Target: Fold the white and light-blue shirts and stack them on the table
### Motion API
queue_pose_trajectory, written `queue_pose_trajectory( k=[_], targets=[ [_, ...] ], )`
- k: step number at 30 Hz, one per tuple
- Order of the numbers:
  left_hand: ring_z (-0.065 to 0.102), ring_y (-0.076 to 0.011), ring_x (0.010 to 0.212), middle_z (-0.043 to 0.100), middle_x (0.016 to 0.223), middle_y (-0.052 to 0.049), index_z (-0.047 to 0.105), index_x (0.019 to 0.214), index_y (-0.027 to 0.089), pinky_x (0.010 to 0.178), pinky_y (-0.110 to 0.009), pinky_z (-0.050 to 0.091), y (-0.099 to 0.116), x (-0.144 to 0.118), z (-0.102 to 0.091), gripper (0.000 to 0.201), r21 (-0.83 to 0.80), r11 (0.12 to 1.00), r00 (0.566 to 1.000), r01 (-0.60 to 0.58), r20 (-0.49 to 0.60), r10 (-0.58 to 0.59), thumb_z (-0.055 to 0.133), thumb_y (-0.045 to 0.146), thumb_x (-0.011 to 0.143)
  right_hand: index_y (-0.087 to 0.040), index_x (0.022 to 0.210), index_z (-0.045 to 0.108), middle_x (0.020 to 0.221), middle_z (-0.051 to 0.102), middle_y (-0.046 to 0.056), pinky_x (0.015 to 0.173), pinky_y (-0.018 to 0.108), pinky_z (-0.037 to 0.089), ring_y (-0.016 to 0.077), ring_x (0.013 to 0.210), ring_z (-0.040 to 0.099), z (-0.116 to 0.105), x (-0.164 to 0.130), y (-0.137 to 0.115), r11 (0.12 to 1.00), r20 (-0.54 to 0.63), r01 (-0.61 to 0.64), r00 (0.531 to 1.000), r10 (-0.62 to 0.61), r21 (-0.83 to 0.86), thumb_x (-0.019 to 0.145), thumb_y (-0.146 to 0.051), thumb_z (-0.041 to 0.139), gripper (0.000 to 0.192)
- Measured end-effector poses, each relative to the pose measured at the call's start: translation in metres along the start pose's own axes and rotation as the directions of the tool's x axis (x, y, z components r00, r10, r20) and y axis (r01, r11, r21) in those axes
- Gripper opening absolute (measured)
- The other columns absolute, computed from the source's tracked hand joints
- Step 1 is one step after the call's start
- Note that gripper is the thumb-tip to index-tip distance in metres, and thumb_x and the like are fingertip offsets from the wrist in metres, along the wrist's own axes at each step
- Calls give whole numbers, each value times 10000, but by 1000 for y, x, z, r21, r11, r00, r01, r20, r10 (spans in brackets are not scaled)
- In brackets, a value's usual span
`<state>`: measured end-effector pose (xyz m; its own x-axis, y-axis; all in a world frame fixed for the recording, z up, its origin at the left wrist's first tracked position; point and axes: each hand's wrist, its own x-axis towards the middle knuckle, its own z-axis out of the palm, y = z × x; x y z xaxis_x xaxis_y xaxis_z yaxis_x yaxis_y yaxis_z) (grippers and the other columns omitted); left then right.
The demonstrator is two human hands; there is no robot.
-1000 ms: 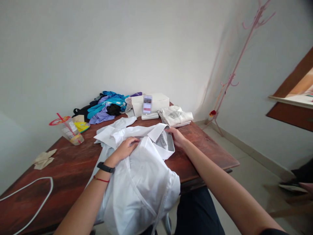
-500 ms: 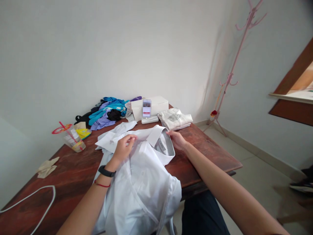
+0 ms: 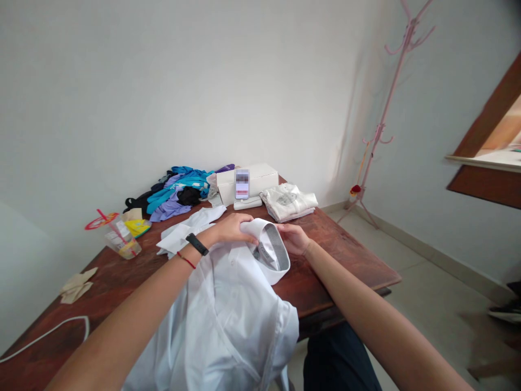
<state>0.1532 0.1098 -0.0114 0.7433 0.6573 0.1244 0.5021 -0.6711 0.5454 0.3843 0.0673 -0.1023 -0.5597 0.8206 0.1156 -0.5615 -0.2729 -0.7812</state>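
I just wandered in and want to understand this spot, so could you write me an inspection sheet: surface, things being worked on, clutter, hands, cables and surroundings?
Surface: reddish-brown wooden table, partly covered.
Job's things: white shirt, draped over the near edge; its collar forms a loop.
Clutter: pile of clothes, plastic cup with a straw, beige cloth, white box behind a phone, folded clothes.
Hands: left hand grips the collar; right hand is at the collar's right side, its hold unclear.
Cables: white cable lying bent at the table's left.
Surroundings: pale wall, pink coat rack on a tiled floor.
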Motion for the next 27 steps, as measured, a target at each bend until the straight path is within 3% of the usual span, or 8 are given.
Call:
queue_pose_trajectory(
  k=[3, 5, 8, 11, 15, 18, 22, 27],
  targets=[
    [616, -328, 1218, 647, 1350, -100, 655, 1301, 258, 992, -405, 488, 2, 0, -3, 787, -33, 998, 998, -54, 41, 55, 929, 437, 586, -123, 1042, 747, 1021, 775, 118, 907, 407, 535, 291, 932, 716, 1, -1, 0, 999, 61, -31, 998, 33, -34, 719, -370, 726, 408],
    [578, -322, 1275, 599, 1419, -92, 606, 1370, 288, 1013, -394, 468, 7, 1, -5, 872, -63, 994, 992, -89, 88, 94, 938, 414, 574, -117, 1062, 739, 1030, 773, 125, 903, 415, 533, 299, 931, 716, 1, -2, 0, 997, 86, -55, 994, 59, -56, 692, -375, 747, 451],
    [665, -294, 1053, 721, 1139, -61, 713, 1133, 242, 857, -341, 498, 16, 2, -7, 617, -28, 996, 983, -80, 164, 83, 922, 442, 589, -110, 1056, 736, 989, 774, 127, 884, 404, 534, 300, 900, 719, 1, -3, 0, 996, 74, -69, 995, 73, -58, 663, -387, 768, 482],
    [630, -216, 761, 676, 802, 6, 679, 825, 197, 645, -272, 428, 24, 3, -10, 467, 50, 999, 992, -16, 122, 10, 913, 503, 563, -121, 1037, 745, 964, 778, 114, 887, 394, 535, 289, 889, 720, 0, -3, -1, 998, 68, -47, 996, 49, -41, 667, -414, 762, 472],
    [507, -151, 625, 542, 651, 44, 577, 678, 185, 562, -250, 295, 27, 1, -19, 490, 151, 988, 1000, 30, -2, -30, 857, 584, 623, -153, 1022, 751, 1025, 779, 96, 923, 404, 527, 285, 952, 716, -1, 2, 0, 999, 84, -19, 996, 23, -47, 712, -469, 761, 442],
    [478, -152, 604, 521, 617, 29, 575, 651, 186, 564, -268, 251, 21, 0, -32, 513, 312, 944, 978, 107, -206, -43, 789, 650, 695, -176, 1077, 738, 1095, 764, 94, 898, 387, 540, 270, 1001, 704, -3, 7, 5, 997, 72, -16, 997, 22, -76, 797, -548, 730, 466],
    [486, -165, 601, 552, 632, 11, 573, 679, 200, 574, -280, 249, 5, -3, -55, 545, 436, 865, 872, 251, -489, -7, 727, 720, 732, -201, 1150, 707, 1161, 732, 95, 822, 366, 580, 244, 1017, 694, -9, 12, 14, 979, 76, -66, 994, 82, -190, 846, -553, 728, 465],
    [510, -176, 619, 593, 662, -9, 551, 677, 209, 568, -284, 251, 2, -12, -75, 530, 481, 799, 772, 361, -634, 33, 719, 704, 766, -204, 1269, 645, 1161, 709, 97, 817, 307, 589, 208, 984, 723, -7, 10, 16, 923, 227, -202, 931, 285, -329, 770, -435, 852, 587]
  ],
)
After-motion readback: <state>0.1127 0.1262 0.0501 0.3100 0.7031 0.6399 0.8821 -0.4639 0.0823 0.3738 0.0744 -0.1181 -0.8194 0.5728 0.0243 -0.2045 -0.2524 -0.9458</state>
